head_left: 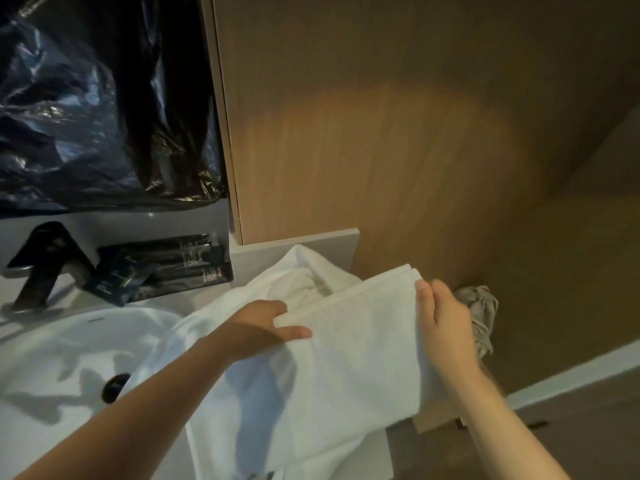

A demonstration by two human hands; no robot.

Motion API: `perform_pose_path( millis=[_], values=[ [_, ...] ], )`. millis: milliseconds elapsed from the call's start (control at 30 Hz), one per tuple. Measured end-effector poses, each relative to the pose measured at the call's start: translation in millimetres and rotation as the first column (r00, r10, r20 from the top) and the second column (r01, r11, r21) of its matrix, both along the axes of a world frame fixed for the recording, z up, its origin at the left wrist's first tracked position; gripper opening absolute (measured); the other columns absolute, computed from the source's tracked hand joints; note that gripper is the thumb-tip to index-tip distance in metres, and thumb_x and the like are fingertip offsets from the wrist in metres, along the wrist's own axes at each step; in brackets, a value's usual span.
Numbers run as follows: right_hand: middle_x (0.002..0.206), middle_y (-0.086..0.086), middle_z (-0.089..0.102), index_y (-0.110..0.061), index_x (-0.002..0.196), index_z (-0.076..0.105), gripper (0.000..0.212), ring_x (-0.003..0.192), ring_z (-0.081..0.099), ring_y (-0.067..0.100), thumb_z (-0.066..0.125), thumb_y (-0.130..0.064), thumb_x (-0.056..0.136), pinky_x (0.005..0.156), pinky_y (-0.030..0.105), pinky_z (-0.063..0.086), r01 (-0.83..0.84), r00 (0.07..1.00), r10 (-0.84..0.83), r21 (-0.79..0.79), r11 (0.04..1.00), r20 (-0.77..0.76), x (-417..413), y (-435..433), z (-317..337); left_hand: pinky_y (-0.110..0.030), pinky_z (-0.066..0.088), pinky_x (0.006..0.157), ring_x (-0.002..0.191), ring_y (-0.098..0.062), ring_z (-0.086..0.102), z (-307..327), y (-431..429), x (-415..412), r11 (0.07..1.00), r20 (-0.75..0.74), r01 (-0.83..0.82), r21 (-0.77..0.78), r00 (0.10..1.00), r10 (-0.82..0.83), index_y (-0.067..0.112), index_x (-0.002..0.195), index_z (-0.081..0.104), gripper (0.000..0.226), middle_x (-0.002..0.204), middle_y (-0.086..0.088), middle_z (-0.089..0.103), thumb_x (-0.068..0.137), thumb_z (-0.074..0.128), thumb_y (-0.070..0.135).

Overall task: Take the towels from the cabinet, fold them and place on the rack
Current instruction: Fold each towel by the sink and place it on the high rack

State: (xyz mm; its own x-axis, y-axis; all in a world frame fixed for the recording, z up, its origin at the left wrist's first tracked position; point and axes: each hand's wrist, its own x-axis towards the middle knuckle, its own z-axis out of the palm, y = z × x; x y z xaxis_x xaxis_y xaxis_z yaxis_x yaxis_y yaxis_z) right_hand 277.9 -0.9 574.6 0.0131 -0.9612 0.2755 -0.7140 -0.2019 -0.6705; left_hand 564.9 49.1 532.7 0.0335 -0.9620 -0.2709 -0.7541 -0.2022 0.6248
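Nearest, a white towel [353, 344], folded into layers, hung over the front edge of the table [197, 296], just right of the white sink [62, 344] and its dark drain [116, 386]. The left hand [258, 323] pinched the towel's left edge, thumb on top and fingers beneath. The right hand [446, 323] gripped the right edge, fingers curled over the far corner. Behind the fold lay a rumpled white heap [304, 268] of more towelling; a grey cloth [483, 311] hung beside the right hand. Farther back stood a black faucet [46, 265] and dark toiletry packets [166, 266]. Beyond rose a wooden cabinet panel [381, 140] and black plastic sheeting [86, 98].
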Motion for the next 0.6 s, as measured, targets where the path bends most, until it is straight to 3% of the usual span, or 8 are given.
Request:
perform_pose_path(
  millis=[133, 200, 267, 300, 433, 467, 533, 600],
  values=[
    [0.072, 0.005, 0.059, -0.009, 0.083, 0.055, 0.04, 0.065, 0.055, 0.018, 0.036, -0.038, 0.104, 0.053, 0.029, 0.035, 0.1, 0.994, -0.089, 0.253, 0.962, -0.055, -8, -15, -22, -0.027, 0.039, 0.073, 0.08, -0.011, 0.052, -14, 2, -10, 0.986, 0.064, -0.096, -0.134, 0.992, 0.105, 0.028, 0.078, 0.051, 0.046, 0.079, 0.013, 0.056, 0.073, 0.063, 0.072],
    [0.076, 0.005, 0.061, -0.01, 0.086, 0.057, 0.038, 0.071, 0.057, 0.02, 0.04, -0.041, 0.102, 0.057, 0.03, 0.038, 0.02, 1.0, -0.018, 0.345, 0.938, -0.01, -13, -19, -31, -0.028, 0.044, 0.078, 0.084, -0.016, 0.056, -26, 10, -11, 0.986, 0.133, -0.078, -0.147, 0.986, 0.098, 0.028, 0.086, 0.056, 0.035, 0.08, 0.011, 0.053, 0.081, 0.063, 0.062],
    [0.081, -0.001, 0.064, -0.019, 0.091, 0.058, 0.034, 0.076, 0.06, 0.015, 0.043, -0.048, 0.1, 0.06, 0.025, 0.039, -0.097, 0.995, 0.073, 0.418, 0.903, 0.073, -22, -17, -38, -0.03, 0.044, 0.073, 0.088, -0.019, 0.06, -35, 15, -8, 0.997, 0.322, 0.012, -0.074, 0.946, 0.013, 0.024, 0.092, 0.059, 0.041, 0.081, 0.01, 0.048, 0.088, 0.051, 0.063],
    [0.082, -0.003, 0.064, -0.021, 0.092, 0.058, 0.034, 0.077, 0.061, 0.013, 0.044, -0.051, 0.099, 0.061, 0.023, 0.039, -0.126, 0.99, 0.084, 0.45, 0.884, 0.112, -26, -15, -41, -0.029, 0.041, 0.072, 0.09, -0.019, 0.06, -37, 16, -4, 0.999, 0.316, -0.025, -0.046, 0.948, 0.038, 0.023, 0.091, 0.06, 0.047, 0.082, 0.01, 0.052, 0.085, 0.048, 0.069],
    [0.081, 0.0, 0.065, -0.013, 0.091, 0.06, 0.044, 0.075, 0.06, 0.013, 0.043, -0.053, 0.097, 0.064, 0.026, 0.041, -0.171, 0.984, 0.114, 0.54, 0.824, 0.139, -32, -6, -60, -0.027, 0.04, 0.087, 0.112, -0.018, 0.057, -40, 17, 8, 0.987, 0.206, -0.146, 0.066, 0.97, 0.13, 0.026, 0.116, 0.065, 0.067, 0.119, 0.007, 0.063, 0.072, 0.058, 0.077],
    [0.078, 0.0, 0.064, -0.013, 0.088, 0.06, 0.043, 0.071, 0.059, 0.013, 0.044, -0.052, 0.097, 0.062, 0.027, 0.041, -0.159, 0.986, 0.107, 0.515, 0.842, 0.129, -31, -6, -61, -0.026, 0.04, 0.085, 0.111, -0.017, 0.057, -39, 18, 11, 0.984, 0.225, -0.155, 0.084, 0.965, 0.133, 0.028, 0.112, 0.066, 0.063, 0.117, 0.008, 0.064, 0.071, 0.061, 0.076],
    [0.067, -0.006, 0.061, -0.019, 0.083, 0.057, 0.037, 0.06, 0.057, 0.006, 0.047, -0.051, 0.096, 0.054, 0.022, 0.04, -0.104, 0.99, 0.05, 0.431, 0.896, 0.135, -28, -6, -60, -0.026, 0.039, 0.068, 0.09, -0.014, 0.061, -36, 21, 18, 0.979, 0.239, -0.199, 0.052, 0.954, 0.181, 0.028, 0.08, 0.064, 0.047, 0.087, 0.009, 0.064, 0.068, 0.065, 0.075],
    [0.062, -0.009, 0.061, -0.023, 0.079, 0.055, 0.033, 0.055, 0.057, 0.002, 0.049, -0.052, 0.095, 0.046, 0.016, 0.039, -0.056, 0.987, -0.003, 0.358, 0.932, 0.162, -24, -5, -56, -0.029, 0.034, 0.054, 0.065, -0.012, 0.054, -27, 21, 26, 0.974, 0.229, -0.228, -0.009, 0.947, 0.224, 0.019, 0.063, 0.05, 0.056, 0.063, 0.007, 0.052, 0.068, 0.066, 0.072]
  ],
)
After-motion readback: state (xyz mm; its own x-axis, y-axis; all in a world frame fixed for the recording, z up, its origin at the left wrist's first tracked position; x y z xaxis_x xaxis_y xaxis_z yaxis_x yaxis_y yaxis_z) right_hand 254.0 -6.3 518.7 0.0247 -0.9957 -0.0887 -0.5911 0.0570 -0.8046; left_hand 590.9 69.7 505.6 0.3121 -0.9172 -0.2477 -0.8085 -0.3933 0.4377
